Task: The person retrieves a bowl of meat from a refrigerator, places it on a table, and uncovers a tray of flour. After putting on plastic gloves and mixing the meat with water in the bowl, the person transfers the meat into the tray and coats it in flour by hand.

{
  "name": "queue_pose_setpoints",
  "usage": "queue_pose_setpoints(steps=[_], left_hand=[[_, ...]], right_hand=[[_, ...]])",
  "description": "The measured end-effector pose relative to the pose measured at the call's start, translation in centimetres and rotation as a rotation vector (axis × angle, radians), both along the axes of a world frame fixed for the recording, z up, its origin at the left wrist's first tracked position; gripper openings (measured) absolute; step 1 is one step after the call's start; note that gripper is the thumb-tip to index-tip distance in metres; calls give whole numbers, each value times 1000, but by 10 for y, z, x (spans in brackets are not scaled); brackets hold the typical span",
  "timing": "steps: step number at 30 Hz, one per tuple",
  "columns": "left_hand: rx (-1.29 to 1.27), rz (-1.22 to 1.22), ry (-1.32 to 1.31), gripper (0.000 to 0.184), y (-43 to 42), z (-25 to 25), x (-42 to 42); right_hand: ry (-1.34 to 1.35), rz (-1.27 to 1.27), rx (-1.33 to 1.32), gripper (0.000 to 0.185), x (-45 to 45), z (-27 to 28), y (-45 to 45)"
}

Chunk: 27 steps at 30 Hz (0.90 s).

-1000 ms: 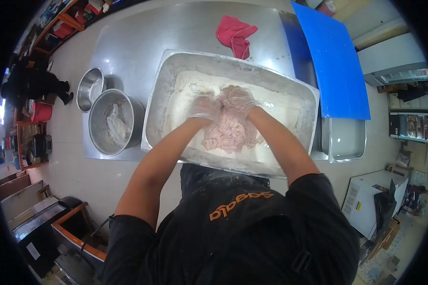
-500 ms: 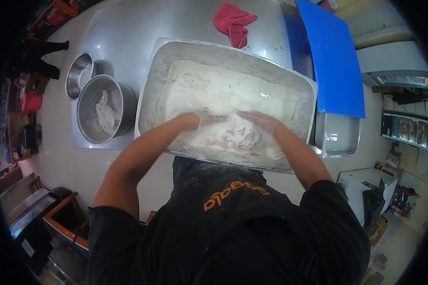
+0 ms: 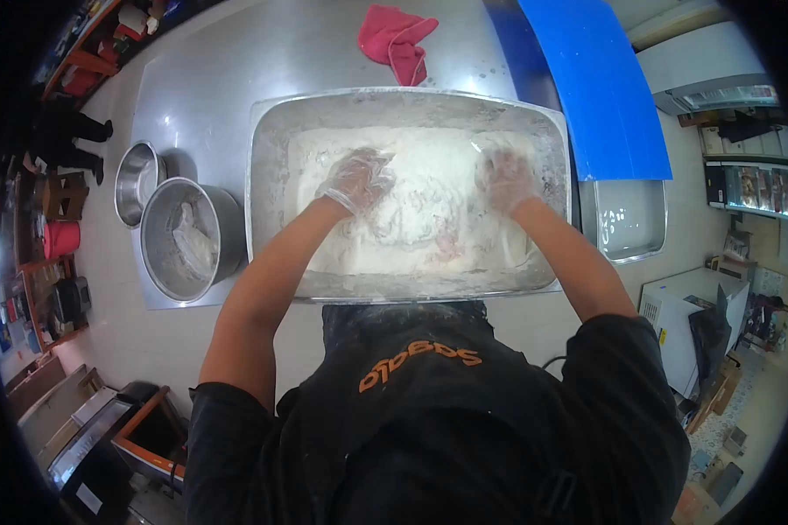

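A large metal tray (image 3: pixel 411 287) holds a bed of white flour (image 3: pixel 324 249). In its middle lies a flour-coated mass (image 3: pixel 420 214) with pinkish patches, perhaps raw meat; its exact kind is hidden by the coating. My left hand (image 3: pixel 359 178), in a clear plastic glove, is at the flour on the left of this mass, fingers apart and curved. On the other side my right hand (image 3: pixel 506 178), also gloved and slightly blurred, touches the flour with its fingers spread. Both hands are apart from the mass, and neither visibly holds a thing.
Left of the tray stand a deep metal pot (image 3: pixel 193 276) with a floury whitish item inside and a smaller metal bowl (image 3: pixel 140 184). A red cloth (image 3: pixel 396 42) lies behind. At right, a blue board (image 3: pixel 600 87) partly covers another metal tray (image 3: pixel 630 249). A person's legs (image 3: pixel 83 144) show at far left.
My hands were close together at the floury mass near the tray's front. They have parted from it and moved back and outward, to either side. The camera view has turned slightly.
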<state>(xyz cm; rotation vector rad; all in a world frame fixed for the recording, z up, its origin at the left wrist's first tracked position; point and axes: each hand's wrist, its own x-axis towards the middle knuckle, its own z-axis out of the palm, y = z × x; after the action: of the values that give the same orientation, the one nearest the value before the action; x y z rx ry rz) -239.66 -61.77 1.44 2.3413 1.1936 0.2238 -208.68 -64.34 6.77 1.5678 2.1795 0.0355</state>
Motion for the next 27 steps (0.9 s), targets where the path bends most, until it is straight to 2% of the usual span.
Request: queue_pose_setpoints(steps=[2,3,5,6,8,9,10,11,12,14,15,16,17,19,20,22,23,25,27], left_hand=[[-395,73,-18,56,-16,7,1],[-582,107,-27,56,-17,11,-1],[-688,212,-82,60,-15,11,-12],[-741,262,-110,62,-15,10,-17],[-324,-399,90,61,-17,6,-15],[-440,-346,66,62,-22,5,-8],[-551,-287,42,62,-27,7,-1],[-973,162,-116,64,-41,16,23],[-1357,638,-292,66,-43,21,34],[-1106,366,-580,66,-42,16,3],[-1187,459,-733,61,-44,19,-4],[-1260,552,-892,57,-43,50,-7],[-1266,588,-937,54,-37,49,-19],[-1272,655,-1022,47,-11,49,-52],[-928,523,-637,45,0,28,-49],[-211,233,88,42,13,-30,-34],[-318,182,146,41,15,-7,-13],[-558,74,270,41,1,51,33],[-488,-77,92,41,-11,44,6]], right_hand=[[36,-163,-144,47,-7,10,-31],[142,-228,-261,49,-4,-1,-40],[355,-357,-481,54,0,-26,-55],[622,-483,-558,57,-1,-32,-56],[1161,-732,-699,62,-21,-34,-59],[1315,-894,-806,63,-38,-36,-55],[1471,-1061,-908,65,-59,-38,-49],[1626,-1226,-1007,67,-71,-38,-42],[1570,-1059,-956,66,-72,-35,-32],[1437,-762,-864,65,-75,-15,-26],[1369,-632,-792,61,-72,5,-28],[1303,-502,-711,56,-74,46,-24],[1241,-377,-620,52,-75,67,-21],[1566,-465,-694,44,-42,40,-2],[1728,-505,-730,40,-31,19,9],[1209,-515,-276,38,-61,-33,27],[941,-501,-53,38,-72,-44,38],[1031,-415,-240,40,-71,-37,30],[1109,-342,-455,43,-71,-28,-3]])
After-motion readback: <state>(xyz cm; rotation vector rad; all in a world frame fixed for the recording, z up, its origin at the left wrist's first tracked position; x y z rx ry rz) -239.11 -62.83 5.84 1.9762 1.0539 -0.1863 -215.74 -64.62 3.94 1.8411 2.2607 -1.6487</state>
